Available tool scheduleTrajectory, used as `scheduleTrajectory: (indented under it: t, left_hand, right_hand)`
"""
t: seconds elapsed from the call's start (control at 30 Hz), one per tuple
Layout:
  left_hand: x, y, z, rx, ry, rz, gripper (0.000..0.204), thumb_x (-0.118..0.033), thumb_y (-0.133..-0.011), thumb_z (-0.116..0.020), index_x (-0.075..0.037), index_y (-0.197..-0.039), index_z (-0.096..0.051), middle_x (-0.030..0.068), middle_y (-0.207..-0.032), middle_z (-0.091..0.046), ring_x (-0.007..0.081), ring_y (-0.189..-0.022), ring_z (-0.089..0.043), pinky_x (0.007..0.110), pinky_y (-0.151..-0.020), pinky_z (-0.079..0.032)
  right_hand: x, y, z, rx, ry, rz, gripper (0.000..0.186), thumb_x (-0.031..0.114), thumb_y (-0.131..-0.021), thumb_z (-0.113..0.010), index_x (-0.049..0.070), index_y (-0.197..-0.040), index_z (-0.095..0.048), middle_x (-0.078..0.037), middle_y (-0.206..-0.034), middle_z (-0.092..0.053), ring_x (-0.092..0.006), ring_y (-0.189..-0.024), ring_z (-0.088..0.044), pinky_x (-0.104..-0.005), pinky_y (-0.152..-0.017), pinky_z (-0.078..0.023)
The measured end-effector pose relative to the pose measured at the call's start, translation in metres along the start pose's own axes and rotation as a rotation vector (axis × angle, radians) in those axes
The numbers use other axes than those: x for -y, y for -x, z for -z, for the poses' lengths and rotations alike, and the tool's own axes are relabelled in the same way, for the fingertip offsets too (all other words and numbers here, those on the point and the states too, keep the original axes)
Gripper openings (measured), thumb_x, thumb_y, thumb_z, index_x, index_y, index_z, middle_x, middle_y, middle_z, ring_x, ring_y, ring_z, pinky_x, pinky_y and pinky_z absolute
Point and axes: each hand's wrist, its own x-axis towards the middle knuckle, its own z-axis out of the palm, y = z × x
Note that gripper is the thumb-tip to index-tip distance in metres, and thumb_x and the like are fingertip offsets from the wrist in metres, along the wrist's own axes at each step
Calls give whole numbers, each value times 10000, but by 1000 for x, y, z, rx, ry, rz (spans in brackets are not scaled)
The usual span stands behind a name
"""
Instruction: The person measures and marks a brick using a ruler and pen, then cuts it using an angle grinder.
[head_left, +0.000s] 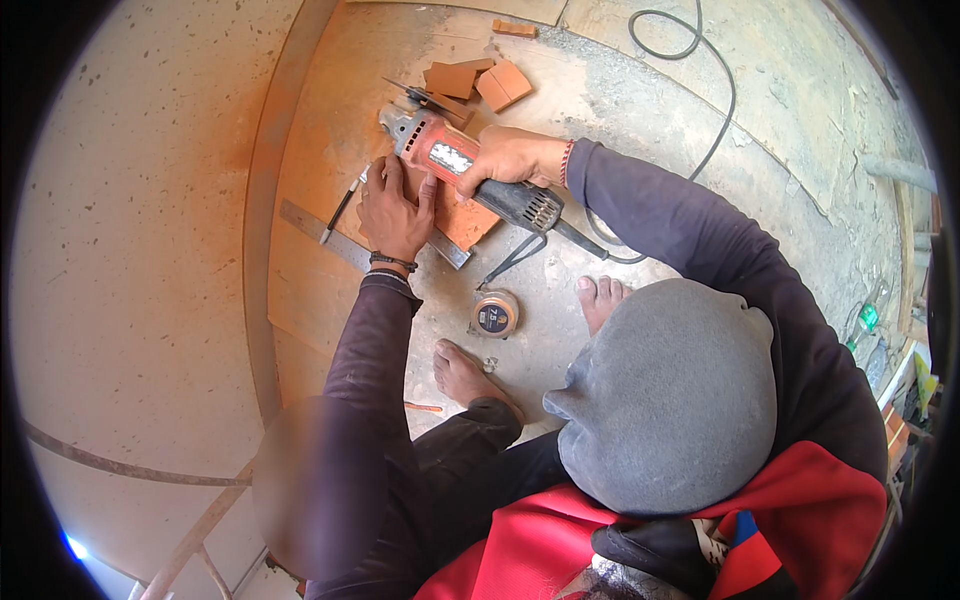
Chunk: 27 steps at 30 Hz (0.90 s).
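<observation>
My right hand (512,160) is wrapped round the red and black body of an angle grinder (432,138), whose disc points to the far left. Fingers apart, my left hand (397,218) lies on an orange tile (468,222) just below the grinder's head. A metal square (345,246) lies partly under the tile, its short end showing near my left wrist. Beside the left fingers, a black and white marker (343,208) rests across the square. Whether the disc touches the tile is hidden.
Several cut tile pieces (504,86) lie beyond the grinder. A round tape measure (494,314) sits between my bare feet. The grinder's black cord (728,110) loops across the dusty floor on the right. A pale speckled surface (150,200) curves along the left; a rounded grey cloth shape (675,390) is near right.
</observation>
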Motion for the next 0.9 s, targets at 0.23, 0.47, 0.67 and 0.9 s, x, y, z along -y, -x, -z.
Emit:
scheduleTrajectory:
  t: [0.23, 0.47, 0.67, 0.9]
  left_hand:
    - [-3, -1, -1, -1, 0, -3, 658, -497, -924, -654, -57, -1403, -548, 183, -1364, -557, 405, -1194, -579, 510, -964, -460]
    - [2, -1, -2, -4, 8, -8, 676, -488, -909, -668, -71, -1425, -540, 174, -1371, -556, 397, -1220, -562, 505, -977, -453]
    - [3, 0, -2, -10, 3, -11, 682, -503, -912, -659, -72, -1426, -538, 175, -1374, -555, 397, -1222, -564, 506, -973, -457]
    - [2, 0, -4, 5, -27, -5, 678, -533, -932, -628, -66, -1417, -539, 188, -1380, -551, 401, -1210, -574, 506, -965, -466]
  right_hand:
    - [-6, 1, 1, -25, 32, 11, 308, 175, -685, -849, -51, -826, -694, -106, -726, -680, -165, -543, -634, -311, -496, -510]
    - [-8, 18, 0, -28, 51, 22, 302, 197, -674, -854, -36, -752, -679, -97, -694, -669, -160, -541, -621, -315, -493, -491]
    - [0, 22, -2, -42, 104, 2, 316, 208, -667, -857, -42, -761, -687, -95, -700, -672, -164, -541, -623, -311, -494, -493]
    - [-1, 7, -2, -34, 36, 6, 311, 197, -665, -860, -34, -794, -696, -91, -712, -673, -166, -534, -618, -305, -486, -495]
